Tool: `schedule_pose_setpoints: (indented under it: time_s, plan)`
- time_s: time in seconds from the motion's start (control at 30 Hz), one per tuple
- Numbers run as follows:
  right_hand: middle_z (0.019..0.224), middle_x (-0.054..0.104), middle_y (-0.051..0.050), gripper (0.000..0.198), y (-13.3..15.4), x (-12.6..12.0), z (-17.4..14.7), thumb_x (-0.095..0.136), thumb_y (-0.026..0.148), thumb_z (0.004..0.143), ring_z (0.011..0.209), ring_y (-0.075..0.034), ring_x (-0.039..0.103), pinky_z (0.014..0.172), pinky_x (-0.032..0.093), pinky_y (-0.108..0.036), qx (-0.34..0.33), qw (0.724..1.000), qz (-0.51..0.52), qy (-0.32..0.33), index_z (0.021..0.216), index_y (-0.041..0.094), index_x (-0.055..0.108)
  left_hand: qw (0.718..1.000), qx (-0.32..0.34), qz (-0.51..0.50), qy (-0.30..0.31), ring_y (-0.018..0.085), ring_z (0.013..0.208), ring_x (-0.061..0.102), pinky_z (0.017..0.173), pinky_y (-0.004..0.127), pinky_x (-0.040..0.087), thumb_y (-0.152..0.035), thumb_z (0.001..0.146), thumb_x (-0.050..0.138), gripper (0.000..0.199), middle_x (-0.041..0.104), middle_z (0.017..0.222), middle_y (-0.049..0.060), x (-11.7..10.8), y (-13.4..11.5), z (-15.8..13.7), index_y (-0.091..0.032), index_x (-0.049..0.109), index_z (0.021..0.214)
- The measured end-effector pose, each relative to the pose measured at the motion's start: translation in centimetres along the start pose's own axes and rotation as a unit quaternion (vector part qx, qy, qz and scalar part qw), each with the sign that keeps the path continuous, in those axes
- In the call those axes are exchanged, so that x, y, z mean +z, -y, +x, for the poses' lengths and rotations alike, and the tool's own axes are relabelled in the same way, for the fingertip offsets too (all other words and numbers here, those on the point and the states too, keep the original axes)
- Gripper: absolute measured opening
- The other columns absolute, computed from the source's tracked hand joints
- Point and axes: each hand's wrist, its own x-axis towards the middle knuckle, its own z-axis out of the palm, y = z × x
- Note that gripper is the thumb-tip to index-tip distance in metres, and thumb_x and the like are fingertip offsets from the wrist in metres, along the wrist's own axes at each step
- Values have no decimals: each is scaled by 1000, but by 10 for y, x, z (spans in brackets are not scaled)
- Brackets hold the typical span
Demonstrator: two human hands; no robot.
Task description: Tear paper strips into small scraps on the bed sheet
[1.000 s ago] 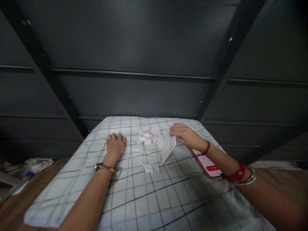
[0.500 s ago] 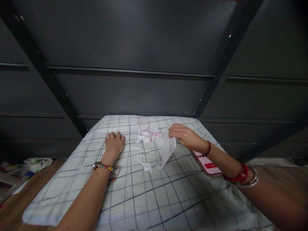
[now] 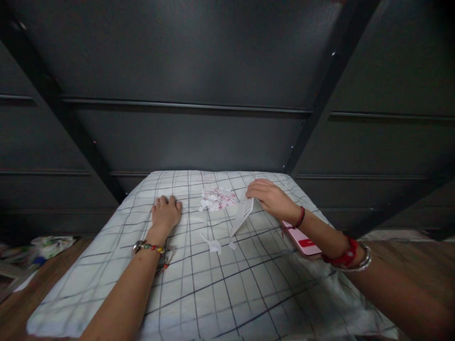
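the person's left hand [image 3: 165, 214] lies palm down and flat on the checked sheet [image 3: 249, 293], fingers spread a little, holding nothing. a beaded bracelet [image 3: 151, 246] sits at that wrist.

the right hand [image 3: 269, 197] is closed in a pinch on the top edge of a white slotted piece [image 3: 242, 216], thumb and fingers pressed on it. the piece hangs tilted, its lower end down near the sheet, just right of centre on the bed.

a heap of torn paper bits [image 3: 216, 199], white with pink, lies between the two hands, nearer the right. two small white scraps [image 3: 214, 244] lie on the sheet just below the piece's lower end.

a pink phone [image 3: 301, 240] lies on the sheet under the right forearm. red bands [image 3: 344, 258] and a metal bangle ring that arm.

dark panelled wall [image 3: 199, 71] behind the bed.
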Motion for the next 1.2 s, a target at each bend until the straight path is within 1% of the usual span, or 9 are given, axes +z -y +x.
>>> schedule_pose_setpoints:
  time_s: [0.17, 0.3, 0.4, 0.5, 0.73, 0.8, 1.0, 1.1, 1.2]
  plan:
    - [81, 67, -4, 42, -4, -14, -11, 37, -6, 67, 84, -19, 61, 85, 48, -36, -12, 999, -5, 36, 83, 20, 65, 1000, -2, 4, 2, 33, 134, 43, 106, 48, 37, -36, 97, 26, 53, 50, 143, 23, 2, 0, 1, -11, 52, 135]
    - [86, 69, -5, 44, -3, -22, -16, 38, -5, 66, 89, -20, 61, 88, 47, -38, 16, 999, -22, 20, 89, 20, 66, 1000, -7, 5, 6, 33, 135, 42, 107, 48, 36, -36, 97, 24, 53, 50, 143, 21, 1, -1, 0, -12, 50, 136]
    - [85, 69, -5, 42, 3, -17, -16, 39, -5, 69, 87, -21, 60, 86, 46, -38, 38, 998, -42, 11, 90, 19, 67, 1000, -6, 3, 10, 34, 135, 42, 107, 47, 37, -36, 97, 24, 53, 50, 142, 21, -1, -1, 0, -12, 51, 136]
    - [80, 68, -5, 36, 10, -16, -18, 41, -4, 74, 81, -20, 58, 82, 46, -36, 28, 998, -49, 24, 86, 19, 67, 1000, -6, -1, 13, 34, 136, 42, 107, 47, 36, -36, 97, 24, 53, 50, 143, 22, -2, -2, 0, -12, 51, 136]
    - [81, 65, -5, 36, 19, -42, -20, 39, -3, 81, 83, -20, 56, 82, 46, -36, 12, 999, -33, 19, 87, 20, 67, 1000, -5, -4, 7, 35, 135, 42, 106, 49, 37, -36, 96, 25, 53, 50, 142, 22, -1, -1, -1, -11, 52, 135]
    - [80, 64, -5, 36, 22, -44, -15, 38, -3, 82, 81, -19, 55, 81, 46, -35, -7, 999, -26, 38, 85, 20, 66, 1000, -4, -4, 7, 35, 135, 42, 106, 48, 37, -36, 97, 25, 53, 50, 141, 23, -2, -1, -1, -11, 51, 135]
    - [80, 64, -5, 38, 30, -14, 9, 36, -6, 78, 81, -18, 55, 80, 47, -32, -58, 996, -7, 73, 83, 19, 64, 1000, 0, 3, 5, 34, 132, 45, 102, 47, 39, -36, 97, 26, 51, 54, 138, 21, -4, -1, -2, -13, 53, 133]
    - [83, 65, -3, 41, 31, -2, 23, 38, -7, 74, 85, -18, 57, 82, 47, -31, -62, 996, 16, 59, 87, 20, 65, 1000, -1, 4, 9, 33, 131, 46, 102, 47, 40, -36, 97, 25, 51, 53, 138, 21, -5, -2, -3, -13, 53, 133]
    - [85, 67, -4, 42, 28, -5, 32, 37, -7, 73, 87, -18, 57, 84, 47, -33, -62, 997, 32, 30, 90, 20, 65, 1000, -6, 3, 13, 33, 131, 47, 103, 46, 39, -36, 97, 24, 52, 52, 140, 21, -5, -2, -3, -14, 52, 134]
